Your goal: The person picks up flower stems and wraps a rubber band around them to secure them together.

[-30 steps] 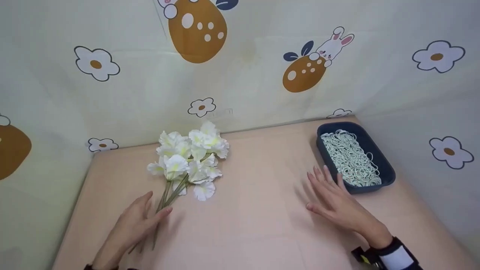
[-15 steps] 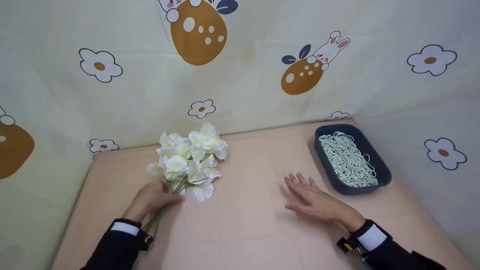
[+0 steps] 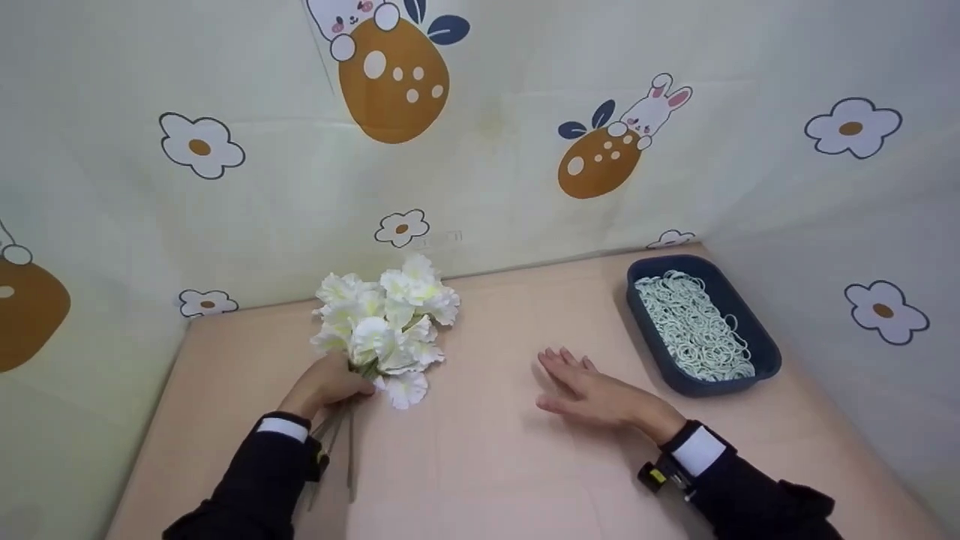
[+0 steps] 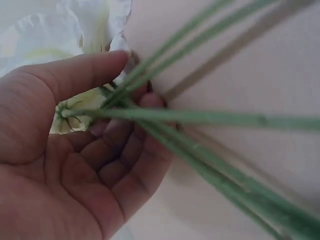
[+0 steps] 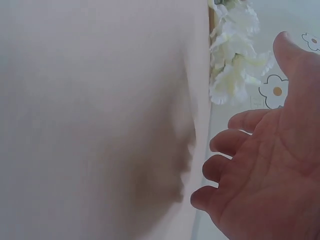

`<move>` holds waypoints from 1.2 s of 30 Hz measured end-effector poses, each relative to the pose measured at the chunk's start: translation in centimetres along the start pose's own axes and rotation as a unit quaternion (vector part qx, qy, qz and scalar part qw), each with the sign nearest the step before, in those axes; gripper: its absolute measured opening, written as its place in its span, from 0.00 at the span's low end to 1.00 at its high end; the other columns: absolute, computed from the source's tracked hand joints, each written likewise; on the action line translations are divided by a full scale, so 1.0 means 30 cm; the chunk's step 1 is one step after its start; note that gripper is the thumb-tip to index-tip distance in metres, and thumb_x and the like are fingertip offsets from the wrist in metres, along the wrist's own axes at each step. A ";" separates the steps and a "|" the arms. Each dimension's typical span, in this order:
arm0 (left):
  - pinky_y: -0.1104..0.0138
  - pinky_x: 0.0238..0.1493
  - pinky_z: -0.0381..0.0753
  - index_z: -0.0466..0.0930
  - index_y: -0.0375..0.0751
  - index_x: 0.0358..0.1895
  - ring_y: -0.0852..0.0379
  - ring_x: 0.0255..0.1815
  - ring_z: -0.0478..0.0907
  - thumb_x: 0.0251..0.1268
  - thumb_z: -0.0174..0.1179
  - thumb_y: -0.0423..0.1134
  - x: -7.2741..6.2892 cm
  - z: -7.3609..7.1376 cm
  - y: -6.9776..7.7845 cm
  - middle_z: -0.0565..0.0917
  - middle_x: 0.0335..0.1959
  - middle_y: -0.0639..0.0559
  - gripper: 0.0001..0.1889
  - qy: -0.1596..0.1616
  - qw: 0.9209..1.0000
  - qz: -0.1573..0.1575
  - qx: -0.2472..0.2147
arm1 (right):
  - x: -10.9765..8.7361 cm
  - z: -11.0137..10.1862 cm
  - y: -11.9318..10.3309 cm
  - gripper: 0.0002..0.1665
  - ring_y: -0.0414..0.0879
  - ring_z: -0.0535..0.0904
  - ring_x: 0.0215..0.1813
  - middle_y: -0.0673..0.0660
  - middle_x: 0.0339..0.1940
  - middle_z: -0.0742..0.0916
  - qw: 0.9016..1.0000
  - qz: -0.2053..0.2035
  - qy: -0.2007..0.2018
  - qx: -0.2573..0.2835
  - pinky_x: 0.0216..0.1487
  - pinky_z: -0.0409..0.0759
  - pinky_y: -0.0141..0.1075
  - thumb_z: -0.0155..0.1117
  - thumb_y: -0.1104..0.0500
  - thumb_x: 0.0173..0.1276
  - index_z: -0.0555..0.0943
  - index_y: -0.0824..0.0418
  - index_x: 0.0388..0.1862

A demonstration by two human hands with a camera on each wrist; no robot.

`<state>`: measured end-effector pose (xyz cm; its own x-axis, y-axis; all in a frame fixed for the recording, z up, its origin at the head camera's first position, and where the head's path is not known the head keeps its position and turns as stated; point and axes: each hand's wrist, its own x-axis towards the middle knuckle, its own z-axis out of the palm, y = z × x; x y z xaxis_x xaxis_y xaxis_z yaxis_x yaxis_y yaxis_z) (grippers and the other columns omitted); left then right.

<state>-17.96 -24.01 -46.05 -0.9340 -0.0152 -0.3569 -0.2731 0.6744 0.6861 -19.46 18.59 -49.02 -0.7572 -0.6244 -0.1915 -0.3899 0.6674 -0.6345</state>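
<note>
A bunch of white artificial flowers (image 3: pixel 401 322) with yellow-green centres lies towards the back left of the table. My left hand (image 3: pixel 328 384) holds their thin green stems just below the blossoms. In the left wrist view, the thumb and curled fingers of the left hand (image 4: pixel 65 135) surround the stems (image 4: pixel 210 118), which fan out past the fingertips. Over the middle of the table, my right hand (image 3: pixel 596 396) holds nothing, between the flowers and a dark blue tub. Seen from the right wrist, that hand (image 5: pixel 265 155) has its palm showing and fingers loosely extended.
The dark blue rectangular tub (image 3: pixel 763 346) stands at the back right, holding many pale green rubber bands (image 3: pixel 694 322). A pinkish cloth covers the table (image 3: pixel 480 465). Printed fabric walls (image 3: pixel 495 180) close off the back and sides.
My left hand has reached up along the stems and taken hold below the blossoms, shifting the bunch slightly. The right hand has moved left, away from the tub.
</note>
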 end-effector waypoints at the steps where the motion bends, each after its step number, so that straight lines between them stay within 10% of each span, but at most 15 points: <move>1: 0.68 0.21 0.70 0.77 0.32 0.30 0.57 0.19 0.71 0.54 0.66 0.30 0.003 0.009 0.005 0.77 0.22 0.48 0.07 -0.005 1.000 -0.002 -0.020 | 0.008 0.005 -0.005 0.53 0.55 0.37 0.83 0.58 0.84 0.50 1.000 0.001 -0.003 0.001 0.80 0.34 0.52 0.51 0.28 0.73 0.49 0.57 0.83; 5: 0.68 0.24 0.76 0.76 0.23 0.44 0.57 0.20 0.77 0.63 0.53 0.24 0.008 0.048 0.025 0.82 0.24 0.43 0.09 -0.031 0.989 0.007 -0.147 | 0.037 0.022 -0.024 0.53 0.55 0.37 0.83 0.57 0.84 0.50 1.000 -0.006 -0.014 0.005 0.80 0.35 0.51 0.49 0.28 0.74 0.48 0.57 0.83; 14: 0.63 0.31 0.82 0.71 0.26 0.49 0.59 0.23 0.79 0.80 0.47 0.31 0.015 0.152 0.109 0.81 0.26 0.49 0.09 -0.047 0.916 0.006 -0.399 | 0.080 0.042 -0.099 0.52 0.54 0.42 0.83 0.61 0.83 0.52 0.998 -0.017 -0.032 0.060 0.80 0.43 0.50 0.53 0.31 0.74 0.50 0.61 0.83; 22: 0.74 0.22 0.63 0.67 0.34 0.52 0.65 0.17 0.58 0.83 0.45 0.39 0.034 0.229 0.226 0.62 0.19 0.57 0.10 0.021 0.820 0.010 -0.571 | 0.108 0.061 -0.184 0.56 0.48 0.51 0.81 0.60 0.82 0.56 0.996 -0.015 -0.034 0.082 0.79 0.52 0.45 0.55 0.29 0.72 0.50 0.63 0.82; 32: 0.76 0.15 0.50 0.57 0.48 0.21 0.68 0.10 0.50 0.82 0.44 0.41 0.020 0.304 0.277 0.53 0.12 0.62 0.21 0.065 0.720 0.097 -0.684 | 0.109 0.090 -0.247 0.61 0.45 0.56 0.78 0.60 0.80 0.61 0.990 -0.043 -0.034 0.127 0.77 0.57 0.41 0.68 0.32 0.64 0.52 0.63 0.82; 36: 0.75 0.15 0.51 0.55 0.48 0.22 0.67 0.11 0.51 0.84 0.38 0.41 0.002 0.348 0.313 0.55 0.12 0.61 0.21 0.076 0.682 0.106 -0.719 | 0.105 0.097 -0.270 0.63 0.41 0.79 0.50 0.61 0.59 0.82 0.989 -0.042 -0.045 0.135 0.54 0.78 0.34 0.73 0.35 0.61 0.52 0.63 0.82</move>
<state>-18.19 -9.98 -46.25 -0.9709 -0.1791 -0.1588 0.0296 -0.7480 0.6630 -17.16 10.05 -46.64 -0.6737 -0.7148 -0.1877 -0.2869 0.4870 -0.8249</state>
